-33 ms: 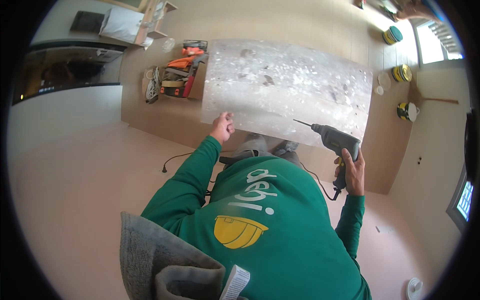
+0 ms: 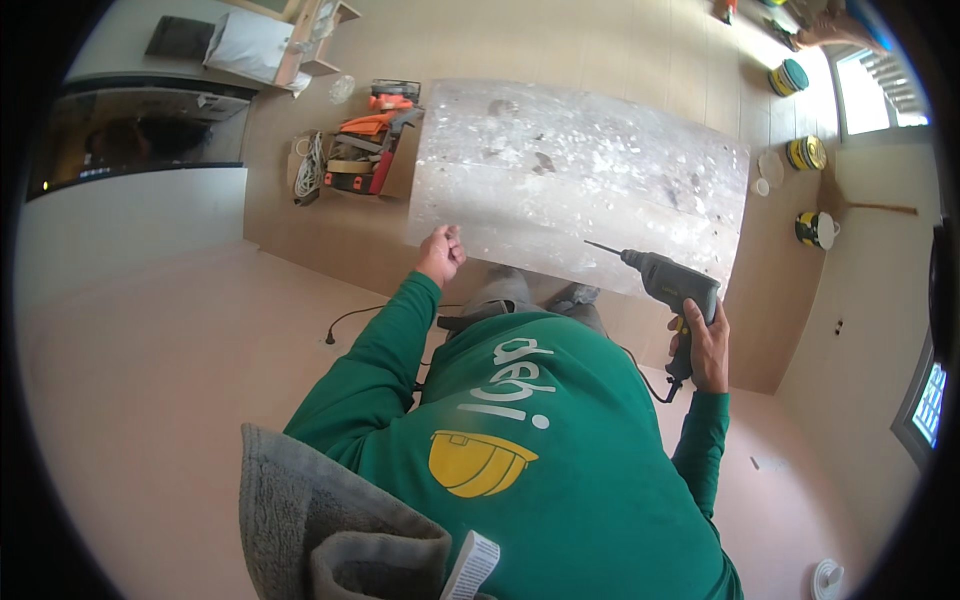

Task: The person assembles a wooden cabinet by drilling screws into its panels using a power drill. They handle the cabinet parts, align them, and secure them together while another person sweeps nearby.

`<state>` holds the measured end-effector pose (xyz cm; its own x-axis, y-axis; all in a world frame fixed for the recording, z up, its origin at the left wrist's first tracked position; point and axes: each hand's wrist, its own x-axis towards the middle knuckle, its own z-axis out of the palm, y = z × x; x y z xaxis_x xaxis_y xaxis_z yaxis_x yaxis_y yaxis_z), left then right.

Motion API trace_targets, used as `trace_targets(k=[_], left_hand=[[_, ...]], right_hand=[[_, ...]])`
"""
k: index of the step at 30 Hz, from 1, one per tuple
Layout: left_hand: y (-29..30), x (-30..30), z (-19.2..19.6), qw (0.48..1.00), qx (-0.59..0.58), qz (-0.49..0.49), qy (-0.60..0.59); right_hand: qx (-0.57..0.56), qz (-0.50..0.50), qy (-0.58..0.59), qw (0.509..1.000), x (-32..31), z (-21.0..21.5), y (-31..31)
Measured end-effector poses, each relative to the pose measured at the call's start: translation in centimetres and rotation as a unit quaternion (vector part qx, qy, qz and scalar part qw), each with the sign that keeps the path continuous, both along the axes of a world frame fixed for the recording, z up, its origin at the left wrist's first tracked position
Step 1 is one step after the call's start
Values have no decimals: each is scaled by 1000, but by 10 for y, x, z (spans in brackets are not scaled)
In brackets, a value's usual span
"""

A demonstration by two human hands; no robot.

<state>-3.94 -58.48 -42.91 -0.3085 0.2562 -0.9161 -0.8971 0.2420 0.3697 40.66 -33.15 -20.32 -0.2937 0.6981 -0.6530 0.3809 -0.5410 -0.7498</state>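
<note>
I wear a dark-green long-sleeved cloth shirt (image 2: 610, 470), its fabric creased along both sleeves. Large rounded white lettering (image 2: 505, 388) runs across my chest, above a printed yellow hard hat (image 2: 480, 464) with dark outlines. A thick grey terry cloth (image 2: 285, 500) drapes over my left shoulder; below are grey trousers (image 2: 500, 292). My left fingers (image 2: 452, 241) are bare.

Looked pretty bright, lit mostly by daylight from the window (image 2: 866, 95) at upper right, blown out nearly white. Threw glare onto the floor (image 2: 762, 45) nearby. Left just soft shadow on the board (image 2: 570, 195). Came out decently sharp around the drill (image 2: 678, 280), but curved badly toward the rim and blacked out at the corners.
</note>
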Motion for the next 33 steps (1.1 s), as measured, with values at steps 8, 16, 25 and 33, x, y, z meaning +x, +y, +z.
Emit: trace_targets(k=[8,16,25,33], left_hand=[[-41,-171,-10,945,118,306,3],[-86,-418,-84,915,264,304,-21],[-44,-330,-140,943,21,-328,59],[-28,-193,-125,794,-43,-553,250]], right_hand=[[21,31,-50,998,-111,25,-58],[26,-79,-112,990,-228,24,-153],[34,-210,-160,964,-296,49,-252],[37,-264,-170,949,-286,34,-289]])
